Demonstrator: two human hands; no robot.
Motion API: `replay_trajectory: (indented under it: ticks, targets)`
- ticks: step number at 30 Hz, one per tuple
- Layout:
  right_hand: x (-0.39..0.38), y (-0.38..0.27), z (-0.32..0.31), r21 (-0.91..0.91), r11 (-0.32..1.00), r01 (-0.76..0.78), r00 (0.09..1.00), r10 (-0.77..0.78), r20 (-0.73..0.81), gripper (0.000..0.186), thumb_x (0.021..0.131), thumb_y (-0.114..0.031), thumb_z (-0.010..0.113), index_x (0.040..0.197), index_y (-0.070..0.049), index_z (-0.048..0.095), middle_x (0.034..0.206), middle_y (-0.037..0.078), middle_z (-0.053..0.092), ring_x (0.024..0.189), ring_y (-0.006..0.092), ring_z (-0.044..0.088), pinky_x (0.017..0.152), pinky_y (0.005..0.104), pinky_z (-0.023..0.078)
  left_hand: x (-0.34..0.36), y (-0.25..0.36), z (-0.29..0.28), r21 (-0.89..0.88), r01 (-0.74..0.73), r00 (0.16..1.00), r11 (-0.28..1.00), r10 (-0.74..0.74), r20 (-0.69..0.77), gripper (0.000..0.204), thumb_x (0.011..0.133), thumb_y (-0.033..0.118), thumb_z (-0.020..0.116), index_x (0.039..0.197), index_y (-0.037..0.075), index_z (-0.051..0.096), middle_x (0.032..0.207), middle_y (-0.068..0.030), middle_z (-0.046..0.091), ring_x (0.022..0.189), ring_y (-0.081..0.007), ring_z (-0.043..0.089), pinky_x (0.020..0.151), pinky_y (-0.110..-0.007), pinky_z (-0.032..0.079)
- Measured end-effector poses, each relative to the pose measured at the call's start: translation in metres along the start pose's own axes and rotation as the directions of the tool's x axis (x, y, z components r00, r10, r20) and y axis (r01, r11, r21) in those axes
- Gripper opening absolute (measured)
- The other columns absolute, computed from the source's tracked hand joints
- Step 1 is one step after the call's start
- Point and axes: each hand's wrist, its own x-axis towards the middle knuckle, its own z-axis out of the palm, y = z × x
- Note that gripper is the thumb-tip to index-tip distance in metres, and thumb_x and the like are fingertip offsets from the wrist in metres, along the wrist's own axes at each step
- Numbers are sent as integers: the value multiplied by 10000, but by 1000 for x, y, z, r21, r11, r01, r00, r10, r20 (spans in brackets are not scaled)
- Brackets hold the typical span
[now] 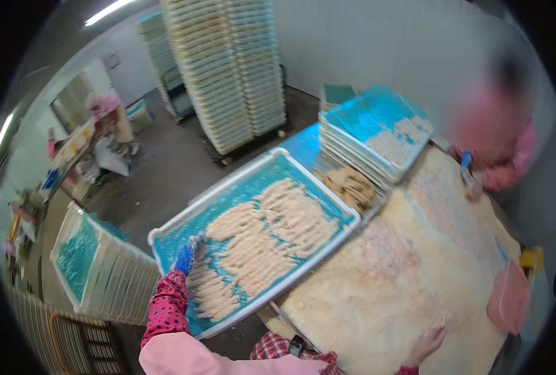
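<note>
Pale, crumb-coated, finger-shaped strips (253, 250) are laid in close-packed rows in a white, rigid-rimmed, rectangular plastic tray (323, 187), over a glossy, wrinkled teal plastic sheet (290, 167); each strip would probably be found light, soft and easily bent, its dry coating liable to be rubbed off, so that a gentle hold along both long sides, near the middle, seems called for; the left hand, in a crumb-dusted blue glove (187, 256), is placed at the strips' left edge, though whether one is pinched there cannot be told; the right hand (429, 342), bare and loosely opened, is held over the table's powdery, cream-coloured crumb layer (353, 319), with nothing seen in it; farther up, moist-looking, irregular pinkish pieces (387, 253) are heaped, likely slippery where uncoated; to the right, a pink, rounded plastic basket (509, 297) is tilted at the table's edge.
</note>
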Motion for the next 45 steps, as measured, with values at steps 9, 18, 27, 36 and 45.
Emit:
replay_trajectory:
  ticks: [9,18,27,36,45]
  targets:
    - [1,52,-85,-734,652,191,951,63,303,268,786,-197,622,1025,-76,615,986,153,619,937,323,570,869,397,434,-115,4,210,124,-410,655,904,197,730,362,900,206,520,1194,-5,523,1156,-142,581,1088,-220,535,957,-331,396]
    - [-46,35,-85,-550,833,-56,971,173,163,312,855,-143,553,1150,-39,560,1003,70,600,916,198,578,808,319,466,-237,-135,379,-137,-892,-114,431,79,990,395,733,95,670,1121,77,600,1080,-119,613,975,-305,580,864,-377,462]
    - [-33,58,-75,-583,811,48,955,135,266,289,849,-132,576,1118,-28,592,1014,131,648,928,227,621,828,314,477,-196,-120,365,75,-739,135,669,38,990,301,778,108,679,1071,65,624,935,-75,651,813,-148,582,749,-280,465]
    - [-39,30,-34,-552,825,125,932,93,350,219,782,-156,615,985,-79,644,917,108,627,877,249,603,778,335,482,-212,-95,340,-36,-957,-56,289,-61,997,289,787,126,659,1075,113,630,991,-110,642,880,-266,623,770,-322,486]
    - [-48,12,-33,-662,696,278,888,77,453,209,808,-177,618,974,-52,643,911,118,640,835,202,623,742,296,480,-216,-139,342,125,73,424,989,-145,894,328,878,160,569,1190,61,534,1043,-49,623,920,-196,603,802,-299,481]
